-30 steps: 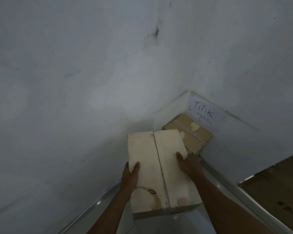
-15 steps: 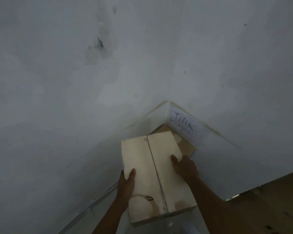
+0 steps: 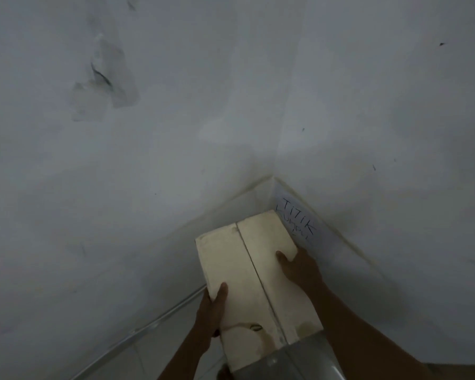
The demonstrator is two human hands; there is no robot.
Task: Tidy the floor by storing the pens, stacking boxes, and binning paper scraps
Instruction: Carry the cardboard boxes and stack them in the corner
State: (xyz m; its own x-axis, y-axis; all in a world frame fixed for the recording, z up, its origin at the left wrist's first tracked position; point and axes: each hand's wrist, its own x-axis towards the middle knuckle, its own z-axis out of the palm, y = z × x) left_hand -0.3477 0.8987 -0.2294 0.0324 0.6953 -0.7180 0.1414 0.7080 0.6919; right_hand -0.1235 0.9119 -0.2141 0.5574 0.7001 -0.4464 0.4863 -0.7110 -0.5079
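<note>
We hold the box (image 3: 247, 270) with both hands, in the corner where the two walls meet. Its far end is just beside the note (image 3: 299, 226) stuck low on the right wall. We cannot see what is under the box, so we cannot tell if it sits on something or hangs in the air.

Our left hand (image 3: 211, 311) grips the left long side, with the thumb on top. Our right hand (image 3: 299, 267) grips the right long side, a bit further along, also thumb on top.

The box looks like pale card. We think it is light, since we can hold it by the edges alone. The sides look stiff. The top is two flaps that meet at a line down the middle, and we think a push there would bend them in. So the long sides are the best place to hold. The near end has a brown stain. The card may be soft there, so it is better not to squeeze it at that spot.
</note>
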